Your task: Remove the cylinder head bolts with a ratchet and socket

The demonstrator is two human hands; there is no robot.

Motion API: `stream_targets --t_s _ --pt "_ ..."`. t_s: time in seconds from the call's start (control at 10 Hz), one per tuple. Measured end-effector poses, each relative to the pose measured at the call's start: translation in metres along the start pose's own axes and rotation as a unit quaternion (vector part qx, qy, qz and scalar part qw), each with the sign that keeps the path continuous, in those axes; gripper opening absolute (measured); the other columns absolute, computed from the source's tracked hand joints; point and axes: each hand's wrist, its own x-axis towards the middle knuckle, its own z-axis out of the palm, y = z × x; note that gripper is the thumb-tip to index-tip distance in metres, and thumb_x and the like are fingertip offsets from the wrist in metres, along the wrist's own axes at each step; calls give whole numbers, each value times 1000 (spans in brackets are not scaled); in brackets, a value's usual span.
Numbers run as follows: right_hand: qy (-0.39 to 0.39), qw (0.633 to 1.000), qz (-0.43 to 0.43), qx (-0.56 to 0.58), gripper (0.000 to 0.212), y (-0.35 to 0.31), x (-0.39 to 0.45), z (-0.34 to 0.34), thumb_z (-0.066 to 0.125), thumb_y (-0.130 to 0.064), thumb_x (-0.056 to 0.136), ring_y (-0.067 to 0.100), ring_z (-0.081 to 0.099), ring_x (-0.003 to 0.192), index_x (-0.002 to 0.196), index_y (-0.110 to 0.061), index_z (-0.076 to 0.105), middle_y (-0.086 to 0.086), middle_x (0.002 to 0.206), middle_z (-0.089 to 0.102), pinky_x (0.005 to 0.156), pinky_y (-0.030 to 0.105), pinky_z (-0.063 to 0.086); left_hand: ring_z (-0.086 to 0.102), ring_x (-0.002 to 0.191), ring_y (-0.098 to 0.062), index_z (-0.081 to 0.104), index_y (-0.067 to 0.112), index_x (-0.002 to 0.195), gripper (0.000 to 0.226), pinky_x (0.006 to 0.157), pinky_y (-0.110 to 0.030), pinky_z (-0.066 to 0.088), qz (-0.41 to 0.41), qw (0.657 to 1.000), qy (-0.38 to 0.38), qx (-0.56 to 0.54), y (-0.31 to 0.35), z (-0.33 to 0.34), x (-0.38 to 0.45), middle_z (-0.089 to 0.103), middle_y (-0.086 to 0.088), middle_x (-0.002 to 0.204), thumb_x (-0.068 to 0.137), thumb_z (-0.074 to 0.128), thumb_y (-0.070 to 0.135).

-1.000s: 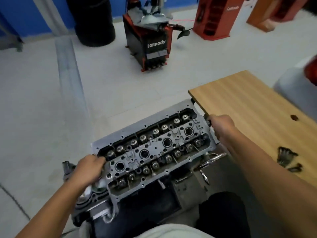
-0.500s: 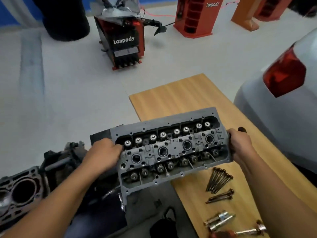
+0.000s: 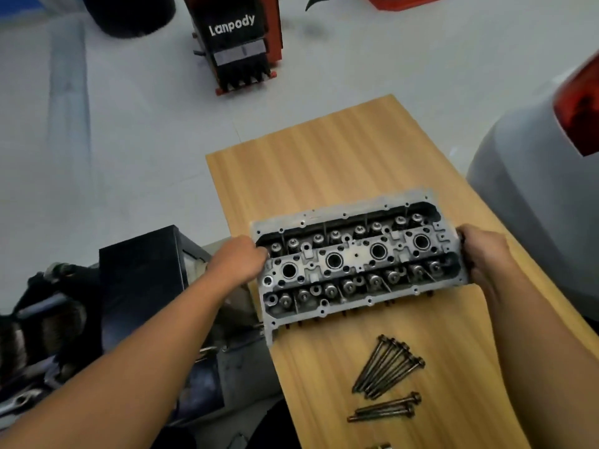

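Note:
The grey aluminium cylinder head (image 3: 358, 262) hangs level over the wooden board (image 3: 327, 157), valve side up. My left hand (image 3: 238, 259) grips its left end and my right hand (image 3: 483, 254) grips its right end. Whether the head touches the board I cannot tell. Several long dark head bolts (image 3: 387, 367) lie bundled on the board in front of the head, and two more bolts (image 3: 384, 408) lie just nearer to me. No ratchet shows.
The engine block and stand (image 3: 64, 319) sit dark at the lower left. A grey car's rear with a red tail light (image 3: 577, 108) stands at the right. A red-and-black Lanpody tyre machine (image 3: 235, 40) stands on the floor behind the board.
Both hands have carried the cylinder head to the right, off the engine block and over the wooden board. My view has swung right with it.

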Motion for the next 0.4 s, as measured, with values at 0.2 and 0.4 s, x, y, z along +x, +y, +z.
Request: stream_targets --t_s 0.2,0.4 --pt "40 998 -21 -34 26 -9 15 29 63 -33 73 32 61 69 68 -9 58 10 70 58 64 41 47 51 50 -19 58 15 62 45 50 -27 34 -38 998 29 -32 -22 19 12 52 -1 55 100 56 38" --pt "210 972 -110 6 22 -12 -43 21 60 -44 88 21 58 81 99 -26 54 -6 93 59 68 34 42 53 50 -20 59 11 57 51 51 -28 36 -19 989 78 -126 -29 11 -12 51 0 49 95 64 45"
